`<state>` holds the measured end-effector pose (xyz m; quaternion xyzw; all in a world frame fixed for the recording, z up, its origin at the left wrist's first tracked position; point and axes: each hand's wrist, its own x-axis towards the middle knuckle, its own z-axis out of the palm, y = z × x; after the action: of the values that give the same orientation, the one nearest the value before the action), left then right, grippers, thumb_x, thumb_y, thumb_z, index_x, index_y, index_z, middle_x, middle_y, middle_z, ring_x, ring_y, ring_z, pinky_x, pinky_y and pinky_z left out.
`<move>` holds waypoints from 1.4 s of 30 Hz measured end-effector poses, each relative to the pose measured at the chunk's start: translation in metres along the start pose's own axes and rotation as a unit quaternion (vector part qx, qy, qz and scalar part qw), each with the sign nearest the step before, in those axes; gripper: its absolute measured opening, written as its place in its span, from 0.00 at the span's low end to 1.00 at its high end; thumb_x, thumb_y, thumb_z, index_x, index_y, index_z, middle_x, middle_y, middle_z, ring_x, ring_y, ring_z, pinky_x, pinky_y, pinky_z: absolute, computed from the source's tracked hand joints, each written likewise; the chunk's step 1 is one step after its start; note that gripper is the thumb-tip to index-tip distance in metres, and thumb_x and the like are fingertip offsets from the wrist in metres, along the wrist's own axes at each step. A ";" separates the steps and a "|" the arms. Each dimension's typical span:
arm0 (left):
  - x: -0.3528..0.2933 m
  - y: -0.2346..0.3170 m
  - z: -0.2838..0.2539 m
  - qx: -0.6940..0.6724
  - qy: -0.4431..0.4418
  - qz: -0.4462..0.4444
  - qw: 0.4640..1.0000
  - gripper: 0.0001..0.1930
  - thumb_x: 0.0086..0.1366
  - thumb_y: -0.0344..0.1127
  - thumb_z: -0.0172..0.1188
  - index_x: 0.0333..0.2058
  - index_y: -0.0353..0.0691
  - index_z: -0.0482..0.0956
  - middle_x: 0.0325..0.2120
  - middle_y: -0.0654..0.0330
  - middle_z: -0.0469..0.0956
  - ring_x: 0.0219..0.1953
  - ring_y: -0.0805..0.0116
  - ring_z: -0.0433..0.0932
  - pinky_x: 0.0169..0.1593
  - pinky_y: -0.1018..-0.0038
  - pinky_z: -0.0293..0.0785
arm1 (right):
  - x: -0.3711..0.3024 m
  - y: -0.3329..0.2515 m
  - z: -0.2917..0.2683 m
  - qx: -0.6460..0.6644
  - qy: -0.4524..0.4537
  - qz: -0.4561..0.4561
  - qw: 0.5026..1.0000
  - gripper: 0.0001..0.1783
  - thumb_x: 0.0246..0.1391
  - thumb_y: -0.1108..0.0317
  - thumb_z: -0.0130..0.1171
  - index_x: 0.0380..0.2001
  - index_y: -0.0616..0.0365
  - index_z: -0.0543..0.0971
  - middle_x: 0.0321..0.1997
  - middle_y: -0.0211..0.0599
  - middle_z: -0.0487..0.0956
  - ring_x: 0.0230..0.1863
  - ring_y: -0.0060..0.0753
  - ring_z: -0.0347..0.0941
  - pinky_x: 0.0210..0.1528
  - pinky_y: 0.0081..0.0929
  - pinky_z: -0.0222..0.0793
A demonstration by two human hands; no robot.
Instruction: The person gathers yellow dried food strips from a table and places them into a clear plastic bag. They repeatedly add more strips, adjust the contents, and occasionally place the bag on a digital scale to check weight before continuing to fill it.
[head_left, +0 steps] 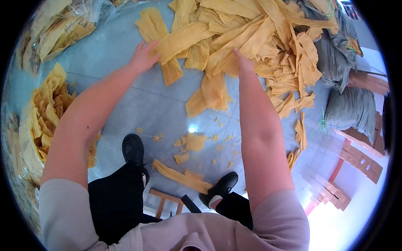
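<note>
Pale pink sleeves (268, 221) fill the bottom of the view and are cut off by its lower edge. Below them are black trousers, two black shoes (133, 149) and part of a small wooden stool (164, 201), mostly hidden by the person's legs.

Both forearms reach forward over the grey tiled floor (117, 54). At the far side of the floor lies a big pile of yellow strips (251, 37), thin and wrinkled like dried sheets; the upper edge cuts it off. The left hand (143, 56) rests on the near left end of this pile, fingers spread flat on a long folded strip (180, 39), not closed around it. The right hand (242, 60) goes into the middle of the pile. Its fingers are buried among the strips, so I cannot tell if its grip is closed or loose.

Small yellow crumbs (194, 141) and one long strip (182, 178) lie on the floor between the shoes and the pile. At the left edge stands a bag of the same strips (42, 121), partly hidden by the left arm. Grey sacks (351, 106) lie at the right, blurred by the lens.
</note>
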<state>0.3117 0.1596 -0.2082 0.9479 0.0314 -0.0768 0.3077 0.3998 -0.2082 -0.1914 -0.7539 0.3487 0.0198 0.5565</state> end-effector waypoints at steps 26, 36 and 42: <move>-0.129 0.140 -0.020 -0.327 -0.268 -0.078 0.903 0.35 0.54 0.52 0.65 0.55 0.37 0.67 0.40 0.55 0.77 0.44 0.64 0.76 0.48 0.68 0.72 | -0.270 0.050 -0.134 0.162 -0.183 0.124 0.962 0.24 0.43 0.75 0.67 0.46 0.62 0.74 0.40 0.36 0.79 0.38 0.30 0.76 0.41 0.28 0.73; -0.097 0.093 -0.044 -0.677 -0.202 -0.320 0.632 0.22 0.57 0.38 0.64 0.48 0.34 0.73 0.42 0.55 0.78 0.43 0.61 0.78 0.47 0.62 0.75 | -0.235 0.027 -0.053 -0.010 -0.320 0.134 0.938 0.32 0.43 0.57 0.69 0.49 0.61 0.71 0.43 0.35 0.77 0.43 0.29 0.72 0.45 0.27 0.68; -0.108 0.099 -0.030 -0.587 -0.283 -0.270 0.708 0.24 0.59 0.41 0.61 0.51 0.36 0.69 0.47 0.56 0.75 0.47 0.65 0.76 0.52 0.66 0.72 | -0.190 0.103 0.000 0.091 -0.078 0.070 0.990 0.25 0.48 0.64 0.65 0.47 0.61 0.69 0.44 0.39 0.77 0.44 0.30 0.74 0.45 0.28 0.69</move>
<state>0.2192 0.0954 -0.1092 0.4605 0.2363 -0.3875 0.7629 0.1993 -0.1263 -0.1971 -0.6702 0.3567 0.0859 0.6452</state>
